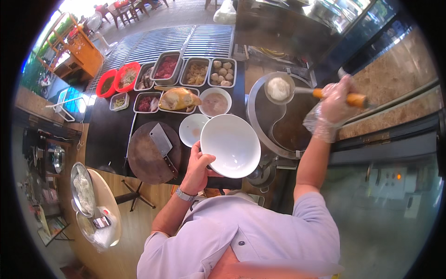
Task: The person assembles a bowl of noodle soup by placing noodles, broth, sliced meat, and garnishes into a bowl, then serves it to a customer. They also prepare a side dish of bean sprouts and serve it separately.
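My left hand (198,171) grips the rim of a white bowl (231,144), thumb inside; nothing is in the bowl. In a clear plastic glove, my right hand (338,99) is closed round the orange handle (357,100) of a noodle strainer (293,90). White noodles (278,88) fill the strainer's basket, which is above the far part of a large round pot (251,104). A curved divider splits the pot, and dark liquid shows in its right part. Just beyond the bowl, a smaller white bowl (191,129) stands on the black table (108,139).
A cleaver (162,140) lies on a round chopping board (146,164). Behind are trays of meatballs (222,72) and raw meat (166,68), a cooked chicken (179,98), red baskets (127,76) and a soup bowl (215,102). Noodles in a metal bowl (83,191) sit on a stool at left.
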Tool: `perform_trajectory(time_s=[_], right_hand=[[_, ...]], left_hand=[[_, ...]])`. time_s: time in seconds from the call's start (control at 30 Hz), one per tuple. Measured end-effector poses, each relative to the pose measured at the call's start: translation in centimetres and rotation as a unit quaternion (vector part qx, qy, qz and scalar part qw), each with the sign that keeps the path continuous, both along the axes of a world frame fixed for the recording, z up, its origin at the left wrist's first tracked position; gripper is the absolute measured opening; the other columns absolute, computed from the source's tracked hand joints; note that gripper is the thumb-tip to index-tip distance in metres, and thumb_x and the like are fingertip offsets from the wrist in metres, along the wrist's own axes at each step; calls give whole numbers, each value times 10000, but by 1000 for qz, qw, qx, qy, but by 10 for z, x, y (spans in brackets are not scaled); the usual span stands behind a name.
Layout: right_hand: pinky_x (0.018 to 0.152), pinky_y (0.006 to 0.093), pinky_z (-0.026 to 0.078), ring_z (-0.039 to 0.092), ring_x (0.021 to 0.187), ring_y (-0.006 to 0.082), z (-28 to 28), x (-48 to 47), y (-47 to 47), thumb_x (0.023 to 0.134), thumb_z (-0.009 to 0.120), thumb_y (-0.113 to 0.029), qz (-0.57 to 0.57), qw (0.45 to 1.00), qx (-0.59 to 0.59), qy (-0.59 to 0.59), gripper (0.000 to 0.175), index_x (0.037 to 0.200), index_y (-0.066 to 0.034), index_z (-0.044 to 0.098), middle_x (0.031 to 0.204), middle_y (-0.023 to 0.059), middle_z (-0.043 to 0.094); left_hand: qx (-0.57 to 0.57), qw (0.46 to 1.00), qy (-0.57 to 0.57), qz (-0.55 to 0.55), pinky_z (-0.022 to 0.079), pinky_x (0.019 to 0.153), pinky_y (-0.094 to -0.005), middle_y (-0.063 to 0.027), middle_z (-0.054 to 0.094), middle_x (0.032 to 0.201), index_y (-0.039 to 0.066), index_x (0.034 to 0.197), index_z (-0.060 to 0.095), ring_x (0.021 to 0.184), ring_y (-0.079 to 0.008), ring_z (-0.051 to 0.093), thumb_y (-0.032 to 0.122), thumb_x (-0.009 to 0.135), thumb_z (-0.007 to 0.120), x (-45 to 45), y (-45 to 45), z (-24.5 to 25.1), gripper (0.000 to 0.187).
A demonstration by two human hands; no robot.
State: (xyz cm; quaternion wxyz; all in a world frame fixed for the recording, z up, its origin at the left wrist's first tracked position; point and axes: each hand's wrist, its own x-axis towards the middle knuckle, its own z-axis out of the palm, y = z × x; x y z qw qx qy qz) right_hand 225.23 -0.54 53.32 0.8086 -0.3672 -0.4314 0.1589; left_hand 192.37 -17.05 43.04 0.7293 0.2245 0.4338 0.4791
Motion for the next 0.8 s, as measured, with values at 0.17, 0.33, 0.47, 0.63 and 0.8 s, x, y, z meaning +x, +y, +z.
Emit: perform_trajectory(time_s=[0.17,0.33,0.47,0.63,0.8], right_hand=[[505,270,441,502,517,98,-66,-17,38,975,692,-306,-126,967,-214,55,259,1022,-58,635,637,-8,530],[558,282,459,517,600,87,0,-37,-4,951,685,-152,6,998,-53,24,113,944,-57,624,708,-11,556],[530,305,407,456,534,115,62,-89,-78,967,596,-131,193,967,159,39,118,863,-92,555,623,-25,441],[507,326,414,452,514,147,90,-181,-171,972,560,-215,227,885,335,-228,206,794,-132,498,601,-35,401],[501,328,524,525,543,140,89,-256,-210,957,634,-253,226,752,448,-428,157,897,-136,547,643,-22,475]], left_hand=[[5,1000,18,19,668,679,-443,-182,539,1288,18,1495,169,1057,-269,683,129,852,590,-21,-12,6,777],[23,999,-2,36,668,682,-433,-190,536,1294,17,1476,183,1073,-283,691,182,857,610,-51,-9,19,770],[72,996,-14,54,664,738,-468,-193,478,1358,37,1456,209,1129,-302,665,270,870,626,-72,1,41,756],[149,983,-64,82,660,773,-476,-153,622,1254,62,1366,416,1078,-280,701,303,960,561,-108,7,73,494],[181,972,-106,102,655,803,-490,-165,644,1263,13,1369,436,1077,-313,709,314,977,550,-152,-2,87,507]])
